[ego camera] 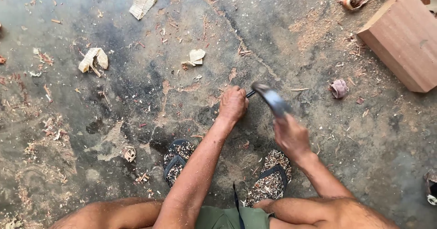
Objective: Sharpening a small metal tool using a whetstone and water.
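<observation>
On the floor (136, 97), left hand (233, 104) fists a dark chisel (251, 93); right hand (291, 135) grips a blurred hammer (272, 99); strike squarely, I judge.

I see a reddish wooden block (405, 38) at the upper right, and near it a small crumpled rag (338, 88). Torn paper scraps (142, 2) and curled shavings (93, 60) lie on the concrete floor (91, 142) — sawdust everywhere.
</observation>
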